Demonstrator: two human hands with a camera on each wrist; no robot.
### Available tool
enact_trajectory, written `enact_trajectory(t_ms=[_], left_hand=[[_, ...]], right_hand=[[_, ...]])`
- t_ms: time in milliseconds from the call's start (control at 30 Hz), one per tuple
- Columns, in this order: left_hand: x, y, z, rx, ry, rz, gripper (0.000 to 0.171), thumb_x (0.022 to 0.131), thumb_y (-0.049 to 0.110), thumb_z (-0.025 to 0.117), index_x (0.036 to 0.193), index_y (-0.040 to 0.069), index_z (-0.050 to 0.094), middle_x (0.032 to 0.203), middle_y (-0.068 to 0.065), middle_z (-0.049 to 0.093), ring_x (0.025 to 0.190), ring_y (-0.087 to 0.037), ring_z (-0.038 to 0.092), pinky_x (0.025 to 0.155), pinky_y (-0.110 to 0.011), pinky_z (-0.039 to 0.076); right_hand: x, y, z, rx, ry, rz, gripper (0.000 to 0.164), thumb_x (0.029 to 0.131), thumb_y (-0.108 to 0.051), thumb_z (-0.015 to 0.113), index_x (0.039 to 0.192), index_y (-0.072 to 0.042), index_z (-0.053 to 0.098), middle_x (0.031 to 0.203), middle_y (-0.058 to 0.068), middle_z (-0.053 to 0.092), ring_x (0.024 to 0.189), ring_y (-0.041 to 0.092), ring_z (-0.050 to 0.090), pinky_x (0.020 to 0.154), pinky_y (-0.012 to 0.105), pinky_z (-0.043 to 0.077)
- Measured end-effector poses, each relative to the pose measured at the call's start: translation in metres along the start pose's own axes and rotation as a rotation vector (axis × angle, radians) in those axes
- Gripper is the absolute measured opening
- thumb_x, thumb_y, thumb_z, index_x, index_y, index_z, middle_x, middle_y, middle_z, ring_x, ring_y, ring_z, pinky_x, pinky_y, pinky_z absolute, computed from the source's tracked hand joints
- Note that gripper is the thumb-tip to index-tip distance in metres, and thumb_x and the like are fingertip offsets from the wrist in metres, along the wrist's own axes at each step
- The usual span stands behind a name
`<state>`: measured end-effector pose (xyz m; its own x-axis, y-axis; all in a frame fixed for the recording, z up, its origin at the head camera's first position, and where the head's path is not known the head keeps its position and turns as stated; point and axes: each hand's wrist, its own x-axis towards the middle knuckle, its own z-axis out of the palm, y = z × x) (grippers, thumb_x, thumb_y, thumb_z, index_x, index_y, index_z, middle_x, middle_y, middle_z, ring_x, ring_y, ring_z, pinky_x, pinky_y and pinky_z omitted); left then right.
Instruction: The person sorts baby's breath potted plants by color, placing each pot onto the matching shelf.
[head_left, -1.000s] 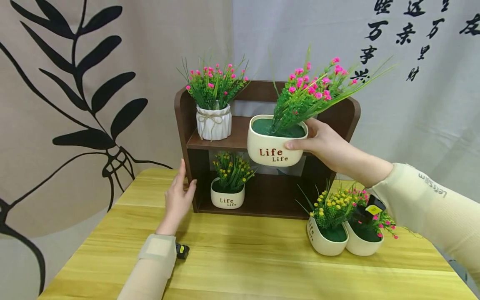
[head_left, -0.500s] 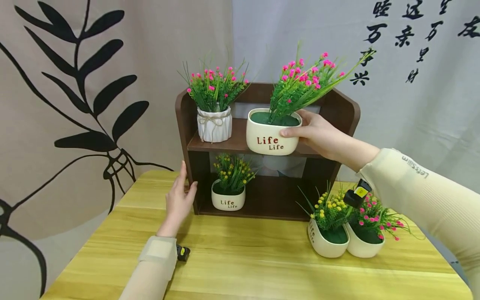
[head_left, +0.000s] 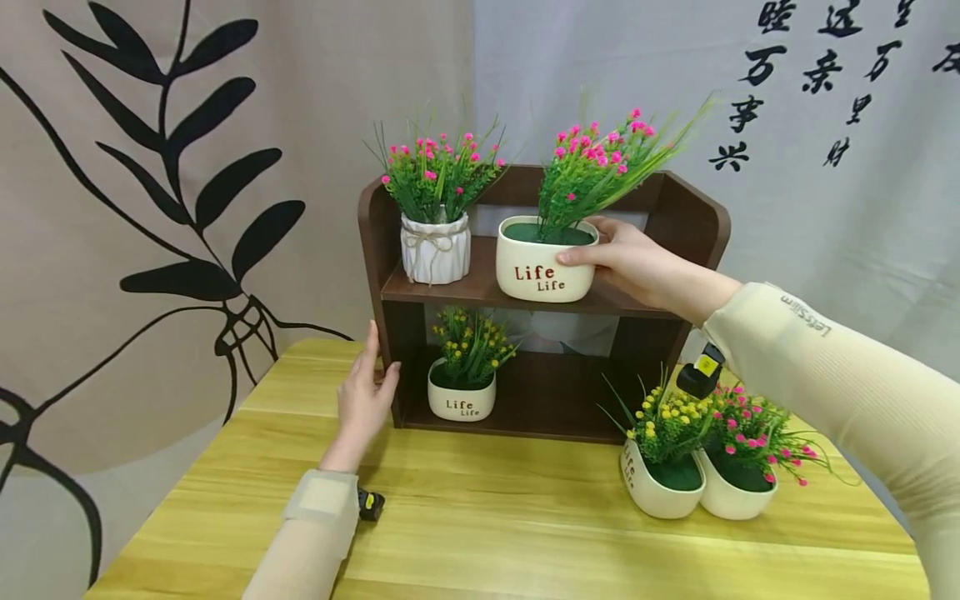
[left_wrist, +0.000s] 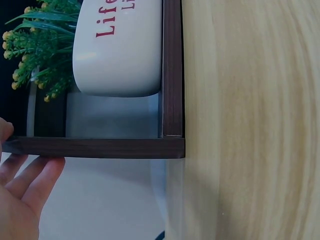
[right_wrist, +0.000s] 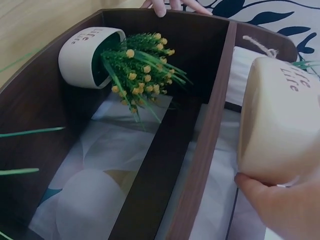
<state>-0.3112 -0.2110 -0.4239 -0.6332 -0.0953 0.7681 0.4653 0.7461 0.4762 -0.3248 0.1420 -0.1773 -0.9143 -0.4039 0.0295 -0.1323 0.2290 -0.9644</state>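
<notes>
My right hand (head_left: 633, 258) grips the right end of a cream oval flowerpot (head_left: 546, 265) marked "Life", with pink flowers and long grass. The thumb lies on its front. In the right wrist view this flowerpot (right_wrist: 280, 120) hangs upright a little above the upper board of a dark brown two-tier shelf (head_left: 480, 289), apart from it. My left hand (head_left: 365, 404) holds the shelf's left side panel. In the left wrist view the thumb is inside the panel (left_wrist: 100, 147), with the fingers (left_wrist: 46, 180) along its outside.
A white pot (head_left: 437, 248) with twine and pink flowers stands on the upper board's left. A small yellow-flowered pot (head_left: 461, 398) sits below it. On the wooden table (head_left: 480, 517), a yellow-flowered pot (head_left: 663, 492) and a pink-flowered pot (head_left: 738, 496) stand close together beneath my right forearm.
My right hand has brought the cream flowerpot inward to the left and closer to the upper board, straightening it from a slight tilt. My left hand has kept its place on the shelf.
</notes>
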Motion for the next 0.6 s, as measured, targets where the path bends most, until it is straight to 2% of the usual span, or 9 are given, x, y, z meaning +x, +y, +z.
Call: enact_trajectory(t_ms=[200, 333, 400, 600], left_hand=[[0.000, 0.000, 0.000, -0.001, 0.004, 0.006, 0.075, 0.092, 0.009, 0.066, 0.155, 0.015, 0.026, 0.134, -0.024, 0.054, 0.057, -0.024, 0.057, 0.048, -0.040, 0.041], [-0.001, 0.000, 0.000, -0.001, 0.001, 0.003, 0.076, 0.092, 0.009, 0.066, 0.155, 0.016, 0.025, 0.135, -0.023, 0.053, 0.051, -0.019, 0.049, 0.047, -0.036, 0.036], [-0.001, 0.000, 0.000, 0.001, -0.003, -0.002, 0.077, 0.092, 0.009, 0.066, 0.156, 0.018, 0.024, 0.136, -0.023, 0.053, 0.050, -0.019, 0.048, 0.047, -0.036, 0.035], [0.000, 0.000, 0.000, 0.000, 0.001, 0.010, 0.076, 0.091, 0.009, 0.067, 0.155, 0.016, 0.025, 0.135, -0.023, 0.054, 0.052, -0.021, 0.051, 0.047, -0.037, 0.036]], right_hand=[[0.010, 0.003, 0.000, -0.001, -0.023, 0.004, 0.092, 0.092, -0.011, 0.065, 0.155, -0.004, -0.002, 0.150, 0.021, 0.024, 0.113, 0.018, 0.055, 0.107, 0.037, 0.034], [0.016, 0.005, 0.001, 0.020, -0.034, 0.015, 0.092, 0.093, -0.011, 0.064, 0.155, -0.005, -0.003, 0.152, 0.021, 0.022, 0.116, 0.020, 0.054, 0.106, 0.037, 0.035], [0.018, 0.006, 0.001, 0.022, -0.035, 0.016, 0.092, 0.093, -0.011, 0.064, 0.155, -0.006, -0.003, 0.150, 0.020, 0.024, 0.116, 0.020, 0.054, 0.106, 0.037, 0.035], [0.023, 0.013, 0.003, 0.031, -0.020, 0.024, 0.084, 0.093, -0.011, 0.065, 0.154, -0.001, 0.008, 0.126, 0.016, 0.053, 0.107, 0.017, 0.060, 0.104, 0.037, 0.037]])
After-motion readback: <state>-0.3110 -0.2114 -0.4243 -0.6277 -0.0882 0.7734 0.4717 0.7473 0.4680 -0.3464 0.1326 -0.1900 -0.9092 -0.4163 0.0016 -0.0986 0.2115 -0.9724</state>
